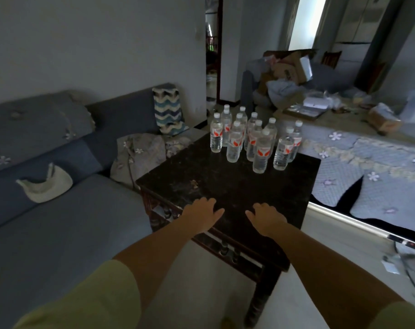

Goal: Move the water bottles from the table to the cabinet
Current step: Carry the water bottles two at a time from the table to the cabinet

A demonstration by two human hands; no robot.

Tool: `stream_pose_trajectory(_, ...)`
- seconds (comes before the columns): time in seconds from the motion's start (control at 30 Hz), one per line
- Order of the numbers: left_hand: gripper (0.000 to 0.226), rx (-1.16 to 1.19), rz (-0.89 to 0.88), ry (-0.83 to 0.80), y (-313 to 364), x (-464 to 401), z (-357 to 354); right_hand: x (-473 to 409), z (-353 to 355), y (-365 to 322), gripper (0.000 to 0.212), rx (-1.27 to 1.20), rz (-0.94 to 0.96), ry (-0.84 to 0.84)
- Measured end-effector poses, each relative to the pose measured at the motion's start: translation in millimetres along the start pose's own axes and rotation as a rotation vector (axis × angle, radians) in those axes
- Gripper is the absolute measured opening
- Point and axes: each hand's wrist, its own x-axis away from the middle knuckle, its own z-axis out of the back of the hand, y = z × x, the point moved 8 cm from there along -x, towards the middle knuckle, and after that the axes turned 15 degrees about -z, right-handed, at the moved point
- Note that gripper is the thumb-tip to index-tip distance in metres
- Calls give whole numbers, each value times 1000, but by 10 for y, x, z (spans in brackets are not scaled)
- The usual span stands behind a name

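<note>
Since nothing is lifted yet, we note:
Bottles: the water bottles (254, 138) stand upright, clustered at the far corner of the dark desk (201, 176).
Handling: we judge them full, fairly heavy, thin-walled and smooth; best gripped around the labelled middle.
Hands: our left hand (201, 211) and right hand (267, 216) hover over the near edge, fingers spread, empty.
Gap: bottles well apart from both hands.
Cabinet: not visible.

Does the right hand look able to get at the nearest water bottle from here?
Probably yes: the right hand is open above the table, and only bare tabletop lies between it and the nearest water bottle.
</note>
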Motion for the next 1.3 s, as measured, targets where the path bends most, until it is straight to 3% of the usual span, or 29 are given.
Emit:
stream_pose_trajectory(0.2,58,-6,21,52,-447,-1046,290,-1001,291,-256,54,-30,24,41)
stream_pose_trajectory(0.53,58,135,22,54,-678,-2704,483,-2603,563,-127,59,-180,-101,-58)
stream_pose_trajectory(0.67,59,203,27,-5,-826,-3170,342,-2998,393,-108,64,-348,-186,-142)
stream_pose_trajectory(0.8,65,247,32,-13,-976,-3647,244,-3381,349,-66,74,-713,-293,-110)
stream_pose_trajectory(0.97,93,562,21,127,-1196,-4292,289,-3787,390,-64,98,-1209,-394,31)
stream_pose_trajectory(1.07,105,806,55,277,-1467,-4760,167,-3947,369,-145,93,-1311,-420,102)
stream_pose_trajectory(1.3,89,1047,138,442,-1433,-5090,215,-4043,226,-169,82,-1433,-607,257)
